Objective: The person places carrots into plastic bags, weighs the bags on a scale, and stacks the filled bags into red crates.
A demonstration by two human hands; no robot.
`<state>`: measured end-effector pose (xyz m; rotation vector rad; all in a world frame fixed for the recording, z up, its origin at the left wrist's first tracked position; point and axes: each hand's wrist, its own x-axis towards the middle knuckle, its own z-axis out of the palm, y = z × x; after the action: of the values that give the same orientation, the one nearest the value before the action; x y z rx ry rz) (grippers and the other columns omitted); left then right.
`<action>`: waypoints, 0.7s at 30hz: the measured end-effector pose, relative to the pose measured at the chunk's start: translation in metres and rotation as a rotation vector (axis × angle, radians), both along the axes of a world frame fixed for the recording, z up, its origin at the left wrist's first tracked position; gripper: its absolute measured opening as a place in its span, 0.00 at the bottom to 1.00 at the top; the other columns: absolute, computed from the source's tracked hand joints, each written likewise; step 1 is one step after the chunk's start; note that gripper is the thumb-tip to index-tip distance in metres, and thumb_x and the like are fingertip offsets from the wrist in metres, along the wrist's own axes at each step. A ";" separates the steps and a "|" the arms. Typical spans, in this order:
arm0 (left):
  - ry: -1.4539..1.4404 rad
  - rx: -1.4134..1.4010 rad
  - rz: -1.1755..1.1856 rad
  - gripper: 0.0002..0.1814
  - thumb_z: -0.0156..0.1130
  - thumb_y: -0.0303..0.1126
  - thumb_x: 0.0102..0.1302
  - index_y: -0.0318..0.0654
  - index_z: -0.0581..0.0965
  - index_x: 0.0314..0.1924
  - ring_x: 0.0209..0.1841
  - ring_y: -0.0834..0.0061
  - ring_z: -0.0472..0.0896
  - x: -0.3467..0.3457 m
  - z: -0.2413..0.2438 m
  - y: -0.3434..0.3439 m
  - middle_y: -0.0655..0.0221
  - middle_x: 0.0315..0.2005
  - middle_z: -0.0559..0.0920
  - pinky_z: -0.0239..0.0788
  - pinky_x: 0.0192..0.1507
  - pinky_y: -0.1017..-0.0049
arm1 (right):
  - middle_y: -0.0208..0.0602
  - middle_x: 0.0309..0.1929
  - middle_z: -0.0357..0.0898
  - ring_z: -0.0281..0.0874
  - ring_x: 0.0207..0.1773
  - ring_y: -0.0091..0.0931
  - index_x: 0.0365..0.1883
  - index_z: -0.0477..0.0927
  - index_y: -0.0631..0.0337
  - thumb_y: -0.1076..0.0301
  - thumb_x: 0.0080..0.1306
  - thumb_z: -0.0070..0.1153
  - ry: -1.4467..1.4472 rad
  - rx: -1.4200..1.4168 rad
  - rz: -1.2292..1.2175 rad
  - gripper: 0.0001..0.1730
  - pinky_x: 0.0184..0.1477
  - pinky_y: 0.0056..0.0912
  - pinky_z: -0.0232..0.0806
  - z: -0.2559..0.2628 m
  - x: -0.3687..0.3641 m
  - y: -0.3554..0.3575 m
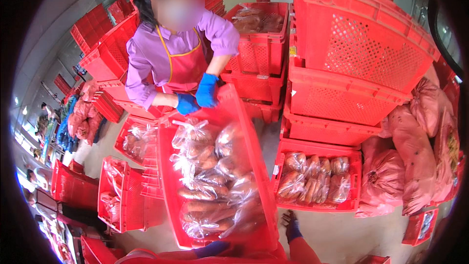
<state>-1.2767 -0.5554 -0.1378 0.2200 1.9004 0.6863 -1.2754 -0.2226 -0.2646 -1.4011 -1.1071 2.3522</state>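
Note:
Before me a long red plastic crate holds several clear plastic bags of brownish root vegetables. A co-worker's two hands in blue gloves are at its far end. My right hand, below a blue cuff, is off the crate's right side with its fingers apart and nothing seen in them. My left hand is at the crate's near end; its blue cuff shows, while the fingers are hidden or too dark to make out. Right of the crate, a second red crate holds similar bags.
Tall stacked red crates rise at the right, beside bulging pink woven sacks. The co-worker stands beyond the crate. Left are a red crate with plastic-wrapped contents and another with bags. Grey floor shows at right.

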 end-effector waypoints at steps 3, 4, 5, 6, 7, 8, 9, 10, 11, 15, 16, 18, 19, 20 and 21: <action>0.102 0.101 0.078 0.21 0.52 0.51 0.64 0.38 0.74 0.38 0.32 0.55 0.76 0.005 0.021 0.005 0.52 0.29 0.78 0.67 0.37 0.65 | 0.36 0.37 0.76 0.72 0.36 0.30 0.46 0.74 0.54 0.52 0.64 0.49 0.117 -0.296 -0.035 0.19 0.40 0.34 0.67 -0.007 -0.021 -0.048; 0.140 0.136 0.079 0.21 0.52 0.51 0.64 0.38 0.74 0.38 0.31 0.55 0.76 0.001 0.037 0.010 0.52 0.28 0.78 0.67 0.36 0.65 | 0.36 0.37 0.76 0.72 0.36 0.30 0.46 0.74 0.54 0.52 0.64 0.49 0.159 -0.353 -0.028 0.19 0.40 0.34 0.67 0.000 -0.029 -0.062; 0.329 0.117 -0.157 0.22 0.53 0.52 0.64 0.37 0.73 0.36 0.30 0.56 0.76 -0.014 0.065 0.021 0.53 0.27 0.77 0.66 0.34 0.65 | 0.36 0.38 0.76 0.72 0.36 0.30 0.46 0.74 0.54 0.52 0.64 0.49 0.200 -0.400 -0.017 0.19 0.40 0.35 0.67 0.008 -0.039 -0.074; 0.272 0.056 -0.172 0.24 0.54 0.54 0.62 0.36 0.73 0.34 0.29 0.56 0.76 -0.038 0.109 0.040 0.53 0.26 0.77 0.65 0.33 0.65 | 0.36 0.38 0.76 0.72 0.36 0.30 0.46 0.74 0.54 0.52 0.64 0.49 0.244 -0.433 -0.015 0.19 0.40 0.35 0.67 0.018 -0.052 -0.080; 0.216 -0.005 -0.179 0.26 0.55 0.56 0.61 0.36 0.72 0.31 0.28 0.56 0.75 -0.051 0.143 0.052 0.52 0.26 0.76 0.65 0.31 0.64 | 0.36 0.38 0.76 0.72 0.36 0.30 0.46 0.74 0.54 0.52 0.64 0.49 0.288 -0.456 -0.003 0.19 0.40 0.35 0.67 0.031 -0.069 -0.088; 0.282 0.058 -0.176 0.27 0.56 0.58 0.59 0.36 0.72 0.31 0.28 0.55 0.75 -0.046 0.140 0.040 0.52 0.25 0.76 0.64 0.31 0.63 | 0.36 0.38 0.76 0.72 0.36 0.30 0.46 0.74 0.54 0.52 0.64 0.49 0.328 -0.505 0.029 0.19 0.40 0.35 0.67 0.049 -0.081 -0.099; 0.356 0.116 -0.177 0.29 0.56 0.60 0.57 0.36 0.72 0.31 0.28 0.54 0.74 -0.042 0.141 0.028 0.52 0.25 0.76 0.64 0.31 0.63 | 0.36 0.38 0.76 0.72 0.36 0.30 0.46 0.74 0.54 0.52 0.64 0.49 0.370 -0.551 0.060 0.19 0.40 0.35 0.66 0.069 -0.091 -0.110; 0.498 0.055 -0.298 0.32 0.57 0.63 0.55 0.35 0.72 0.30 0.28 0.54 0.74 -0.048 0.158 0.030 0.52 0.25 0.76 0.64 0.31 0.62 | 0.36 0.38 0.76 0.72 0.37 0.30 0.46 0.74 0.54 0.52 0.64 0.49 0.409 -0.574 0.088 0.19 0.41 0.35 0.66 0.086 -0.103 -0.114; 0.495 0.042 -0.320 0.31 0.55 0.61 0.57 0.35 0.72 0.36 0.29 0.55 0.74 -0.051 0.181 0.034 0.51 0.27 0.76 0.65 0.32 0.63 | 0.36 0.38 0.76 0.72 0.37 0.30 0.46 0.74 0.54 0.52 0.64 0.49 0.447 -0.604 0.111 0.19 0.41 0.35 0.66 0.104 -0.114 -0.123; 0.492 0.050 -0.575 0.25 0.50 0.52 0.66 0.35 0.69 0.47 0.33 0.58 0.74 -0.093 0.279 0.078 0.51 0.31 0.75 0.66 0.37 0.66 | 0.35 0.38 0.76 0.72 0.37 0.30 0.46 0.73 0.55 0.52 0.64 0.48 0.585 -0.618 0.114 0.19 0.41 0.35 0.66 0.158 -0.164 -0.124; 0.536 0.108 -0.507 0.24 0.52 0.53 0.65 0.34 0.71 0.40 0.32 0.58 0.74 -0.095 0.301 0.084 0.52 0.28 0.74 0.65 0.35 0.66 | 0.35 0.38 0.76 0.72 0.37 0.30 0.46 0.73 0.55 0.52 0.64 0.48 0.612 -0.625 0.118 0.19 0.41 0.35 0.66 0.170 -0.175 -0.126; 0.540 0.241 -0.452 0.26 0.53 0.53 0.64 0.32 0.72 0.32 0.27 0.57 0.72 -0.111 0.342 0.102 0.50 0.22 0.72 0.63 0.31 0.65 | 0.35 0.38 0.76 0.72 0.37 0.30 0.46 0.73 0.55 0.52 0.64 0.48 0.657 -0.613 0.102 0.19 0.42 0.35 0.66 0.188 -0.198 -0.122; 0.538 0.227 -0.445 0.26 0.54 0.53 0.64 0.31 0.72 0.31 0.27 0.56 0.72 -0.115 0.356 0.104 0.49 0.23 0.73 0.62 0.31 0.64 | 0.35 0.38 0.76 0.72 0.37 0.30 0.46 0.73 0.55 0.52 0.64 0.48 0.672 -0.611 0.102 0.19 0.42 0.35 0.66 0.194 -0.207 -0.122; 0.536 0.216 -0.440 0.26 0.54 0.53 0.64 0.30 0.72 0.31 0.26 0.56 0.71 -0.120 0.366 0.105 0.48 0.23 0.73 0.62 0.30 0.64 | 0.35 0.38 0.76 0.72 0.37 0.30 0.46 0.73 0.55 0.52 0.64 0.48 0.691 -0.611 0.099 0.19 0.42 0.35 0.66 0.202 -0.219 -0.124; 0.533 0.128 -0.403 0.27 0.54 0.53 0.64 0.30 0.72 0.30 0.26 0.55 0.71 -0.103 0.389 0.101 0.48 0.23 0.73 0.62 0.30 0.63 | 0.35 0.38 0.76 0.72 0.37 0.30 0.46 0.73 0.55 0.52 0.64 0.48 0.696 -0.673 0.158 0.19 0.42 0.35 0.66 0.215 -0.215 -0.146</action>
<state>-1.3793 -0.4542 0.2507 0.9166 2.2141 0.5011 -1.4908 -0.3690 -0.0494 -0.4848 -0.2443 3.1051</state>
